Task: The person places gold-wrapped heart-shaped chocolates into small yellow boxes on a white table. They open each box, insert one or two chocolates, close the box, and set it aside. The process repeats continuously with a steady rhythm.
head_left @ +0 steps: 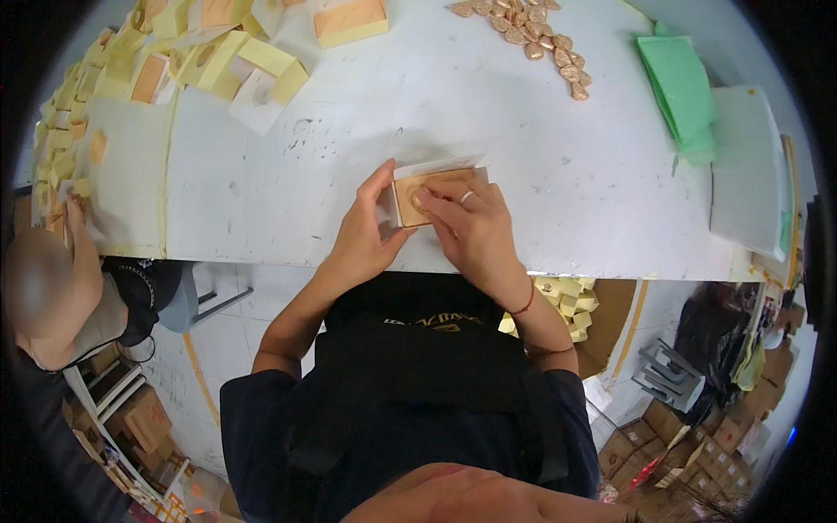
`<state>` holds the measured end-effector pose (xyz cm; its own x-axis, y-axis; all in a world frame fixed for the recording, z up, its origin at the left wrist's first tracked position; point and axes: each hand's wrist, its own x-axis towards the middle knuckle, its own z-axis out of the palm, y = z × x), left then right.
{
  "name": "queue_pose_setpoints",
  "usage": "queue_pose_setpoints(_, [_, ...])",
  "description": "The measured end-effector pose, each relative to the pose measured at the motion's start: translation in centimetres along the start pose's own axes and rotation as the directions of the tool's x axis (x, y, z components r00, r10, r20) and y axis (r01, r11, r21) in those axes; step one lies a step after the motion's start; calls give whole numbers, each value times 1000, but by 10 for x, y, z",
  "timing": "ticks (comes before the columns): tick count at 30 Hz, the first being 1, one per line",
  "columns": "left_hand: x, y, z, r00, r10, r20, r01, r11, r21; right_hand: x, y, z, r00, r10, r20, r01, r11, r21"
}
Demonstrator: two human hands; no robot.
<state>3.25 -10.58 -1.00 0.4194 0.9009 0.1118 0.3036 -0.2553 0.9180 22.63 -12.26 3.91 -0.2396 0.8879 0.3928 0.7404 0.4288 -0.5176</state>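
Note:
A small open box [410, 216] with white flaps and an orange insert sits on the white table in front of me. My left hand [359, 235] grips its left side, thumb low and fingers along the upper edge. Over the insert, the fingertips of my right hand [478, 228] are pinched together on a small round gold-coloured piece [416, 200], which they partly cover. Farther off at the top lies a loose heap of gold-wrapped pieces [534, 35].
Many pale yellow boxes [218, 70] are piled at the far left, where another person's hand [77, 218] works. Green sheets [676, 91] and a white panel [748, 166] stand at the right. Below the table's front edge, a carton [610, 322] holds more yellow boxes.

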Motion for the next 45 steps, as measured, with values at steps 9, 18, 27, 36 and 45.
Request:
queue_pose_setpoints(9, [3,-2,5,999,4,-52,-2,1000,29,8,8,-17,988,-142,-57,150,976,157])
queue_pose_setpoints(18, [9,-7,10,997,0,-79,-2,999,-32,45,223,-83,932,238,-274,-332,865,-376])
queue_pose_setpoints(27, [6,-5,8,989,95,-113,-85,993,87,6,86,-64,912,404,-73,-277,736,617])
queue_pose_setpoints(36, [6,3,3,998,-4,-55,4,1000,1,6,44,-29,999,-28,21,30,994,-102])
queue_pose_setpoints(45, [10,-2,0,998,52,-23,-52,998,28,3,36,-31,999,39,-23,-42,991,-125])
